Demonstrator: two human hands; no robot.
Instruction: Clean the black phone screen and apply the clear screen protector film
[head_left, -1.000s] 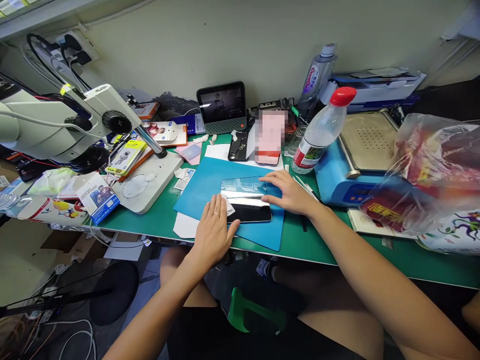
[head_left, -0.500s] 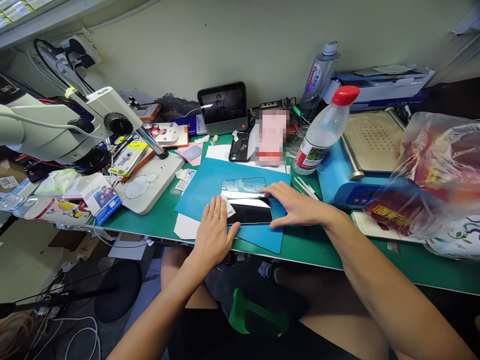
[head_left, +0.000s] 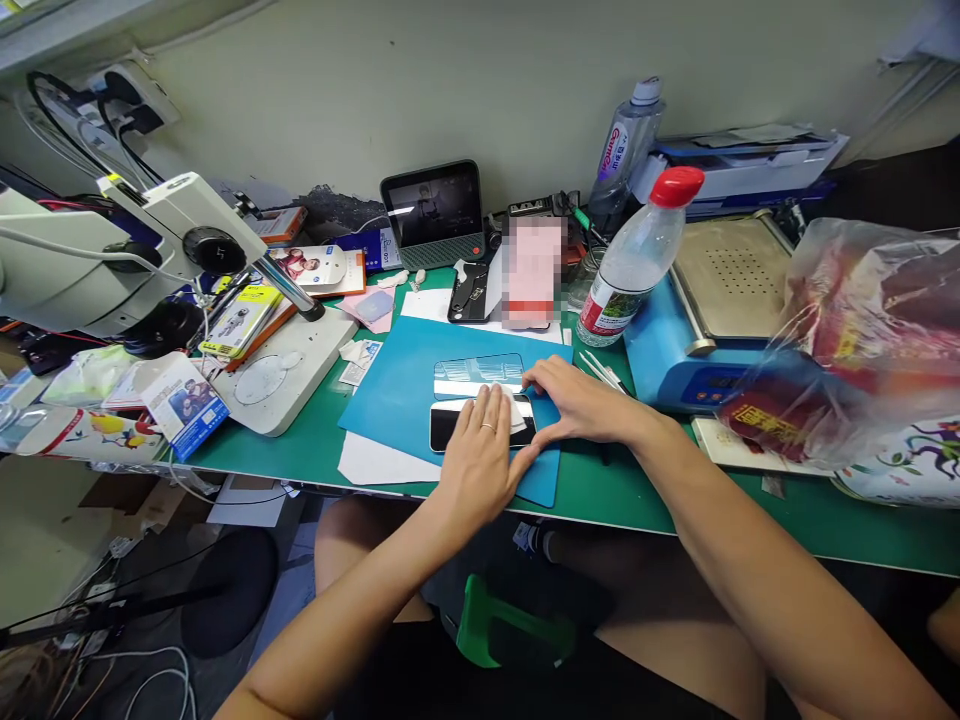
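Note:
A phone [head_left: 444,426] with a dark screen lies flat on a blue mat [head_left: 390,390]. My left hand [head_left: 484,445] is laid over its middle, fingers straight and close together, pressing a folded white wipe [head_left: 518,418] onto the glass. At the phone's right end is my right hand [head_left: 581,405], with the thumb at the near corner and the fingertips at the far one, gripping it there. Just behind the phone lies a clear glass sheet [head_left: 477,370] with a thin dark outline. Part of the phone is hidden under my left hand.
A microscope [head_left: 210,235] stands to the left among small boxes. Behind the mat are a small display [head_left: 433,210] and an opened phone [head_left: 471,292]. A red-capped bottle [head_left: 634,262], a blue heating plate [head_left: 731,280] and a plastic bag [head_left: 862,340] are to the right.
My left hand has slid right along the screen with the wipe, from the phone's left end to its middle and right. My right hand stays at the phone's right end.

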